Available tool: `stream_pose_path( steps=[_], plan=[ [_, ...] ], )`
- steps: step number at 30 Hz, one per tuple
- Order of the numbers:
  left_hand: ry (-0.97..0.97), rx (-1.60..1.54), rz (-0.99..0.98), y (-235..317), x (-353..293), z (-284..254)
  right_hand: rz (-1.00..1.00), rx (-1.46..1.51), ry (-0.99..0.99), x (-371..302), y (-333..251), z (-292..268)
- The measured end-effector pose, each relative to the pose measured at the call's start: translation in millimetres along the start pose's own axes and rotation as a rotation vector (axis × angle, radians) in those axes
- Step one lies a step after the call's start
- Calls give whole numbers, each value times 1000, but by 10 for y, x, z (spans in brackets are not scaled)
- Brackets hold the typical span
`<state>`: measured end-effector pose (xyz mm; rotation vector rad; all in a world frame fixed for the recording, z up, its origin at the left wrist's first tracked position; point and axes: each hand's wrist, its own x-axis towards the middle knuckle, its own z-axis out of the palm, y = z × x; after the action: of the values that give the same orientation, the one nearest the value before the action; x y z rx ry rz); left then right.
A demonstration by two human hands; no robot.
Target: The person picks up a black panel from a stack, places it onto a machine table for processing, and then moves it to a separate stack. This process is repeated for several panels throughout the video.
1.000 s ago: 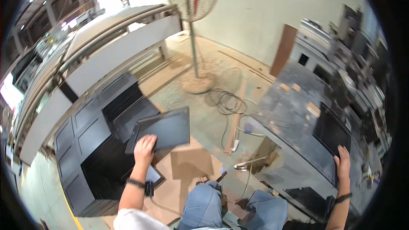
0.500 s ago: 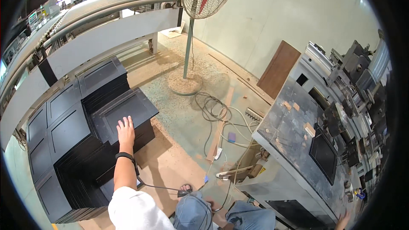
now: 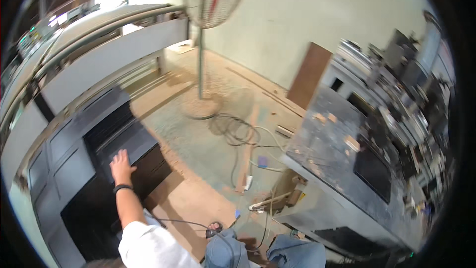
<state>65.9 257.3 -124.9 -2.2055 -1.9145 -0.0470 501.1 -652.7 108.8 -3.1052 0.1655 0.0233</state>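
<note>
My left hand [image 3: 121, 166] reaches out over the nearest stack of black panels [image 3: 138, 140] on the left. Its fingers are spread, and nothing is held in them. Blur keeps me from telling whether the palm touches the top panel. More stacks of black panels with recessed faces [image 3: 74, 164] stand close around it, some higher. On the grey machine table at the right lies a single black panel [image 3: 373, 174], with no hand on it. My right hand is out of the picture.
A dusty machine table [image 3: 322, 141] with wood scraps stands at right, machinery behind it. A roller conveyor [image 3: 114, 44] runs behind the stacks. A pedestal fan [image 3: 201, 69], coiled cables [image 3: 233, 129] and a brown board [image 3: 310, 75] are farther back. A cable crosses near my feet.
The whole view has shifted and blurred. My left hand stays over the panel stack, now lower and further left in the picture. My right hand has left the lower right edge.
</note>
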Motion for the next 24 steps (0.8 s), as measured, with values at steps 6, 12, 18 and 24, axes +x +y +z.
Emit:
stream_pose_path(
  steps=[6,12,18,24],
  plan=[
    [132,-184,68,604,-101,-5,294,-99,369,560,1206,951],
    [401,-1007,987,3289,-1335,-1914,3,-173,584,66,796,804],
    [349,-1116,1654,5504,-2920,-3707,-216,14,772,-343,152,167],
    [288,-820,1384,6132,-3397,-3492,-753,250,794,346,-913,-614]
  ],
)
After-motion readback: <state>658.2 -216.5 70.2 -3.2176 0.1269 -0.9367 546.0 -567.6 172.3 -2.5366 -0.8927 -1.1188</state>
